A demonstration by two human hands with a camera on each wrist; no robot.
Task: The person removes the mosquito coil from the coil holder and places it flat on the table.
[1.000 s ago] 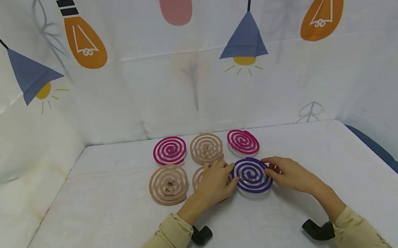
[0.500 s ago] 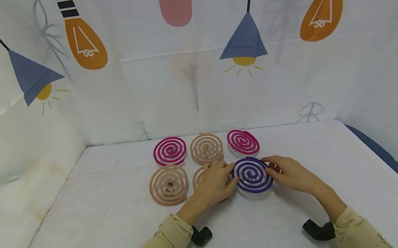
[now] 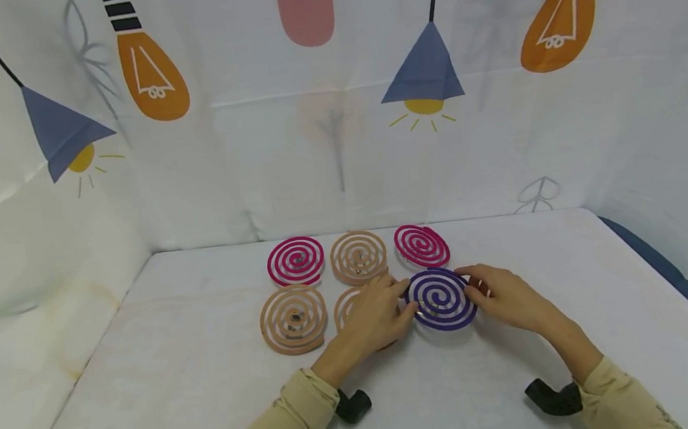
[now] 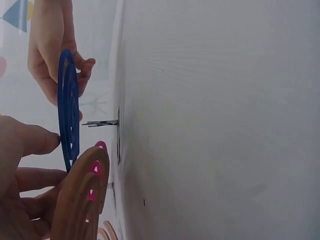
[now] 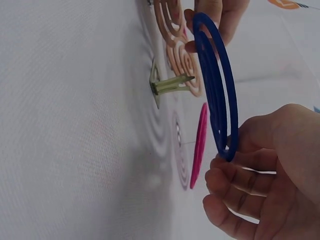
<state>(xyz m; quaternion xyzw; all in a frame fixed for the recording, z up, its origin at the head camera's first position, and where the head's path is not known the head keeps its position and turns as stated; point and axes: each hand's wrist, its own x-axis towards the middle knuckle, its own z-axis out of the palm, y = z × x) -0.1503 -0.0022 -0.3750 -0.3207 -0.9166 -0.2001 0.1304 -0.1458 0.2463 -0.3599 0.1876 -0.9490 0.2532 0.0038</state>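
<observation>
A dark blue mosquito coil [image 3: 439, 299] is held level above the table between both hands. My left hand [image 3: 370, 318] pinches its left edge, and my right hand [image 3: 509, 299] pinches the right edge between thumb and fingers. Under the coil stands a small metal stand [image 5: 167, 85], its upright tip just short of the coil in the right wrist view. A tan coil [image 3: 344, 307] lies partly hidden beneath my left hand. Another tan coil [image 3: 293, 320] sits to its left.
Behind them is a row with a magenta coil [image 3: 296, 261], a tan coil [image 3: 358, 258] and a tilted magenta coil [image 3: 421, 245]. All are on the white table [image 3: 178, 372]. A printed white curtain [image 3: 288, 157] hangs at the back.
The blue coil has risen very slightly, with both hands keeping their hold on its edges. The view has shifted a little; the other coils stay where they were.
</observation>
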